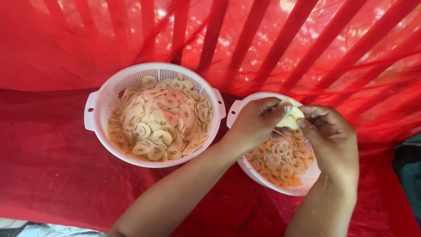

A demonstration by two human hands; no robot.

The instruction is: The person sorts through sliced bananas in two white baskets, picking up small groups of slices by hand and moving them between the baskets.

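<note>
Two white plastic colander baskets sit on a red net surface. The left basket (94,103) is full of pale round banana slices (158,120). Over the right basket (239,107), which holds several more slices (280,164), my two hands meet. My left hand (254,123) and my right hand (333,140) together pinch a small stack of banana slices (290,116) between thumbs and fingertips, just above the basket's far rim. Both forearms reach in from the bottom edge.
Red mesh netting (52,166) covers the whole surface and rises behind the baskets, with slanted bars showing through it at the top. A dark object (408,171) lies at the right edge. A pale patch (26,228) shows at the bottom left corner.
</note>
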